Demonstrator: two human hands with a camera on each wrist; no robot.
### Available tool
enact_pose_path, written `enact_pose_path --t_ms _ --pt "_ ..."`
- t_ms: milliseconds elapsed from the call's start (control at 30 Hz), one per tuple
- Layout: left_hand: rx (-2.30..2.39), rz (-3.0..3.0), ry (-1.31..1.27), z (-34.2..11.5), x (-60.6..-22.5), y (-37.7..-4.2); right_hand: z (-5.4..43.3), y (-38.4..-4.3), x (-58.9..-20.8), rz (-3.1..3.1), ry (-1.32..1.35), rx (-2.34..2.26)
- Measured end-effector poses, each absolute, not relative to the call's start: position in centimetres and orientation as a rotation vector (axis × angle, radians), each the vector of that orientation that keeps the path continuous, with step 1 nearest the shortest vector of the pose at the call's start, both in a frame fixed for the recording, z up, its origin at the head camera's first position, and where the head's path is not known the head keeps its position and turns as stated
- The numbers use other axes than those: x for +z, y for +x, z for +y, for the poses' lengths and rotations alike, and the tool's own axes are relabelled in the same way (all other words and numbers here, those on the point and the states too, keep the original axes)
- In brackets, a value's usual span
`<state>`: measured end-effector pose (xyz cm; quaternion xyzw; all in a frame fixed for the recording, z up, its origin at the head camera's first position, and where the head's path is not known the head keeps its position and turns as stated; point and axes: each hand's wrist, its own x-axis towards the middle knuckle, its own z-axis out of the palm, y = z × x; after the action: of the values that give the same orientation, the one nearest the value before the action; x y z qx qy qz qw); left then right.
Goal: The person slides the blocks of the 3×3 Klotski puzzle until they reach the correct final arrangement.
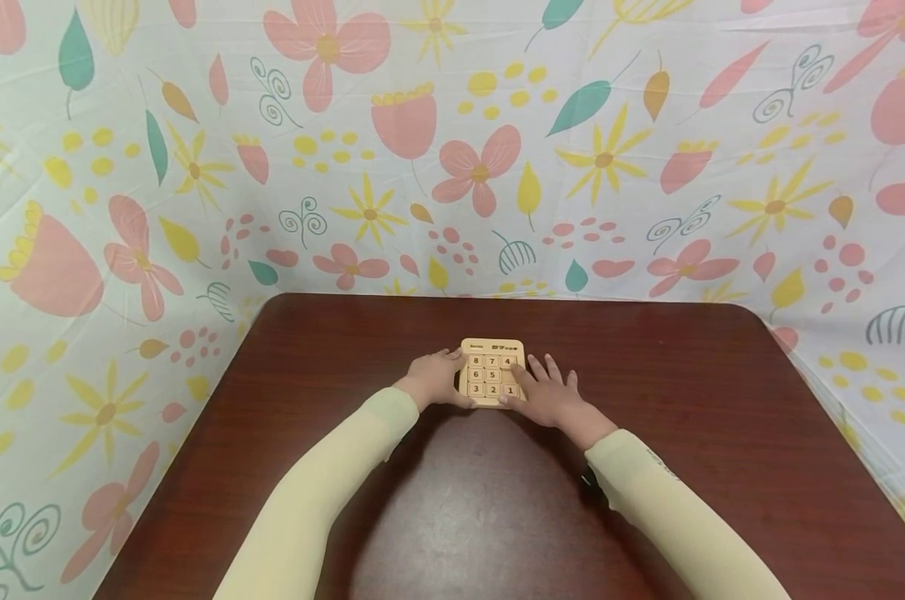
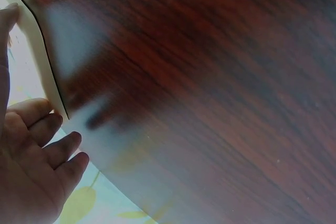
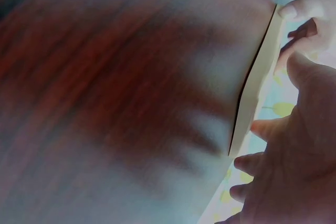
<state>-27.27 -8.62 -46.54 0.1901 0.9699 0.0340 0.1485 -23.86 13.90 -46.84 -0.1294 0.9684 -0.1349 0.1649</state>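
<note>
A wooden sliding number puzzle (image 1: 492,398) lies on the table, its tiles in three rows: 8 7 4 on top, 6 5 in the middle, 3 2 1 at the bottom. At its left side, my left hand (image 1: 433,377) holds the frame between the thumb at the lower edge and fingers at the upper left. My right hand (image 1: 550,400) reaches over the right side with fingers spread. Its index fingertip touches the board beside the 4 tile, and its thumb lies by the 1 tile. In the left wrist view, the puzzle's pale edge (image 2: 37,40) shows beside the left fingers.
The dark red-brown wooden table (image 1: 647,358) has a glossy surface with a bright reflection near the front. A white cloth (image 1: 422,217) with printed flowers and leaves hangs behind it and along both sides. Pale yellow sleeves (image 1: 340,475) cover both forearms.
</note>
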Motion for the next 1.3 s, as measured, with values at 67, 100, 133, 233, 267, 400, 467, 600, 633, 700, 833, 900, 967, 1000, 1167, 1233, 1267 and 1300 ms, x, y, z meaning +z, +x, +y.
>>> enact_pose_path --t_ms 67,100,133,233,267,400,467,600,633,700,833,900,967,1000,1167,1233,1267,1300 --pt "0.097 2.791 0.545 -8.6 -46.6 -27.3 13.9 -23.9 -46.8 2.763 -0.371 -0.377" --pt "0.096 2.793 0.545 -8.6 -46.6 -27.3 13.9 -23.9 -46.9 2.765 -0.374 -0.374" --pt "0.092 2.793 0.547 -8.6 -46.6 -27.3 13.9 -23.9 -46.9 2.766 -0.374 -0.373" --pt "0.084 2.795 0.549 -8.6 -46.6 -27.4 14.1 -24.0 -47.0 2.771 -0.379 -0.377" --pt "0.081 2.796 0.549 -8.6 -46.7 -27.4 14.1 -24.0 -47.0 2.773 -0.381 -0.381" --pt "0.07 2.793 0.543 -8.6 -46.7 -27.4 14.3 -24.2 -47.0 2.787 -0.405 -0.396" --pt "0.067 2.791 0.542 -8.6 -46.6 -27.4 14.3 -24.2 -46.9 2.796 -0.42 -0.404" --pt "0.065 2.789 0.542 -8.6 -46.6 -27.3 14.5 -23.8 -46.9 2.817 -0.446 -0.424" --pt "0.063 2.788 0.543 -8.5 -46.6 -27.3 14.5 -23.6 -46.9 2.824 -0.453 -0.43" --pt "0.059 2.788 0.543 -8.5 -46.6 -27.3 14.7 -23.2 -46.9 2.838 -0.47 -0.426" --pt "0.05 2.788 0.547 -8.5 -46.5 -27.3 14.9 -22.2 -46.7 2.855 -0.479 -0.424" --pt "0.05 2.786 0.549 -8.5 -46.5 -27.3 15.0 -21.7 -46.5 2.858 -0.471 -0.424" --pt "0.048 2.783 0.552 -8.5 -46.5 -27.3 15.0 -21.2 -46.4 2.859 -0.46 -0.436" --pt "0.047 2.783 0.552 -8.5 -46.4 -27.3 15.1 -20.9 -46.4 2.861 -0.459 -0.437" --pt "0.046 2.786 0.548 -8.5 -46.4 -27.3 15.1 -19.9 -46.3 2.859 -0.451 -0.448" --pt "0.048 2.786 0.545 -8.5 -46.4 -27.3 15.1 -19.6 -46.3 2.851 -0.453 -0.444" --pt "0.049 2.785 0.545 -8.5 -46.4 -27.3 15.0 -19.4 -46.3 2.847 -0.454 -0.442" --pt "0.049 2.784 0.544 -8.5 -46.4 -27.3 15.0 -19.2 -46.3 2.844 -0.454 -0.439"
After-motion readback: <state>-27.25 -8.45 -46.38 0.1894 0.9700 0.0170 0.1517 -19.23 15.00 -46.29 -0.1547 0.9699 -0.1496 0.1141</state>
